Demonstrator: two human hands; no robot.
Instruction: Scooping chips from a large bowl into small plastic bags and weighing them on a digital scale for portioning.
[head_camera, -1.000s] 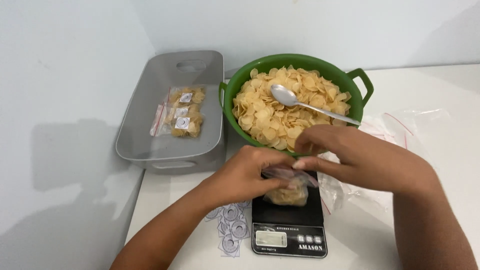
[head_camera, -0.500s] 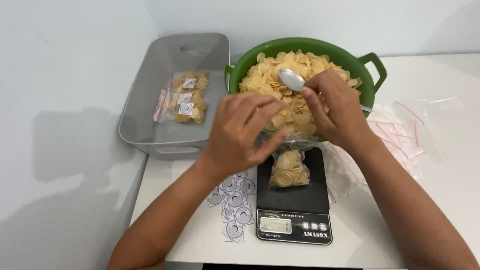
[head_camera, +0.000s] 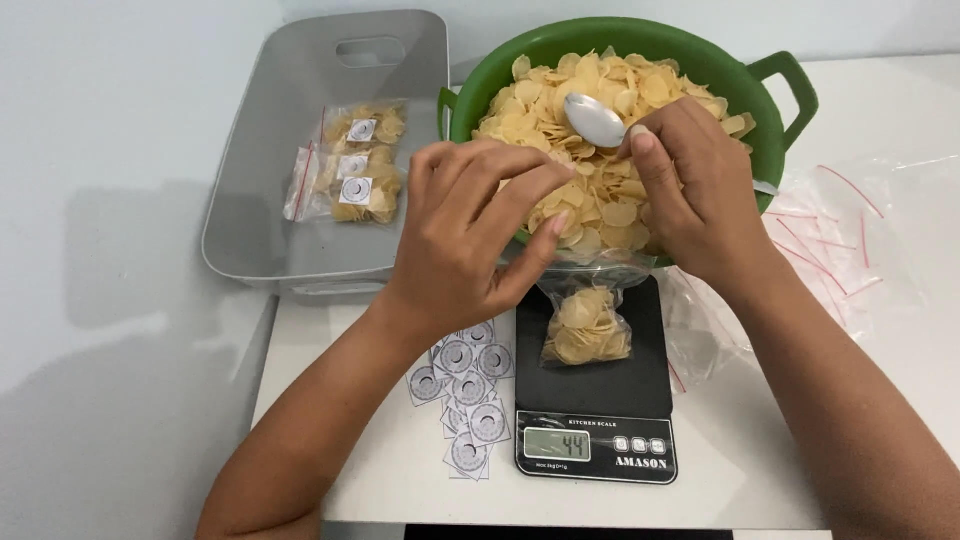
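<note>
1. Two hands work over the near edge of the green bowl (head_camera: 790, 90); the right hand (head_camera: 700, 195) is closed on the handle of the metal spoon (head_camera: 592, 118), whose bowl rests on the heaped chips (head_camera: 590, 80); the left hand (head_camera: 470, 235) hovers with fingers spread and curled, gripping nothing that I can make out, its fingertips near the mouth of the small clear bag (head_camera: 587, 325).
2. That bag, part-filled with chips, stands on the black kitchen scale (head_camera: 598, 400) at the front edge of the white table (head_camera: 380, 490); its mouth sits just under the bowl's rim and looks unsupported; it could slump and spill chips onto the scale plate.
3. Any spoonful lifted over the rim may shed chips past the narrow mouth, because the opening is small and partly hidden by both hands.
4. Pressing on the bag would likely falsify the lit reading.
5. Round paper labels (head_camera: 465, 395) lie loose just left of the scale; a sweeping left wrist could scatter them off the edge.
6. Filled bags (head_camera: 355, 165) lie in the grey tray (head_camera: 250, 200) at the table's back left corner; spare empty bags (head_camera: 830, 250) lie to the right.
</note>
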